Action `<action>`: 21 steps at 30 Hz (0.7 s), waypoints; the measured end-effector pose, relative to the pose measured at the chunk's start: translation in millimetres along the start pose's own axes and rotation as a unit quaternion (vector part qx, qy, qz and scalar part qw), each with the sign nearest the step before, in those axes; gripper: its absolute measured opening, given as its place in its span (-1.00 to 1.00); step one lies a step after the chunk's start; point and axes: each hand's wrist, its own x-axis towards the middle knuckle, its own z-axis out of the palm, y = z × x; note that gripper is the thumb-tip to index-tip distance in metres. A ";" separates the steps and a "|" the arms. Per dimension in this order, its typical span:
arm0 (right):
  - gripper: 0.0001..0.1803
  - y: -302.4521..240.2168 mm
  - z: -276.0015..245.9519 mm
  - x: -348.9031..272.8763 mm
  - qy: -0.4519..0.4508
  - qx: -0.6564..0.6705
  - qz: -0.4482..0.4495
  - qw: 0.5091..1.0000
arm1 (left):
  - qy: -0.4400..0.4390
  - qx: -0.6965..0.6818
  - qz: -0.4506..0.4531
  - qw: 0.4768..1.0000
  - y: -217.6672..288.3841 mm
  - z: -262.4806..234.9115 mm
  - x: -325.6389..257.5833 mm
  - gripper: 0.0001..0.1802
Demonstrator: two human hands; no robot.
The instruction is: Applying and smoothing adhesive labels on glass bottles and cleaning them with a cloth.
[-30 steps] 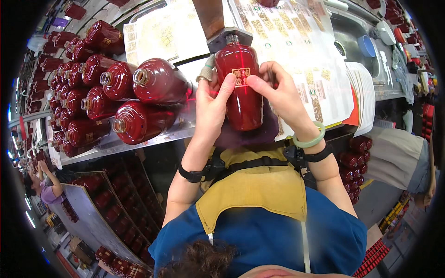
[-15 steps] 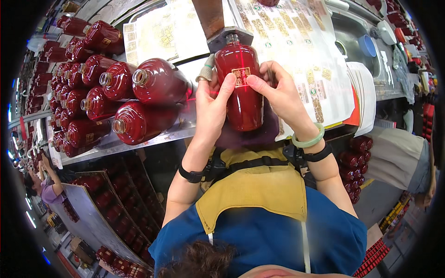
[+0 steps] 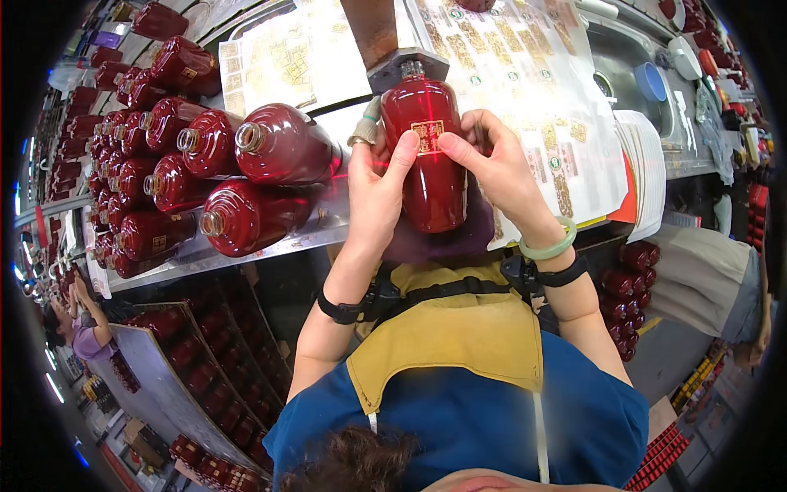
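A dark red glass bottle (image 3: 434, 184) lies with its clear neck toward a dark metal fitting and its base toward me. My left hand (image 3: 375, 184) grips its left side, and a grey fabric cover sits on one finger. On the other side my right hand (image 3: 500, 164) holds it, with a pale green bangle on that wrist. Both thumbs press beside a small square gold label (image 3: 427, 137) on the bottle's upper face. The fingertips under the bottle are partly hidden. A red light line crosses the glass near the label.
Several open-necked red bottles (image 3: 275, 143) crowd the table's left side. Sheets of gold stickers (image 3: 525, 90) lie at the right, another sheet (image 3: 287, 61) at the back left. A metal post (image 3: 369, 33) rises behind the bottle. A sink holding a blue cup (image 3: 650, 82) is far right.
My hands and the bottle stay almost in place; the thumbs remain by the label. At the far upper left, a bottle has shifted and a purple patch now shows.
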 end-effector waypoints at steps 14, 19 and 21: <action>-0.58 -57.0 -19.1 5.6 -0.015 -0.268 -0.322 0.908 | 0.011 0.077 0.018 0.997 0.4 9.1 -10.1 -0.11; -0.56 -77.5 -9.0 16.7 -0.055 -0.336 -0.401 0.850 | 0.031 0.097 0.030 0.994 -4.3 10.8 -13.0 -0.12; -0.57 -85.1 -8.2 28.7 -0.011 -0.404 -0.526 0.748 | 0.028 0.096 -0.007 0.995 3.5 13.4 -14.4 -0.11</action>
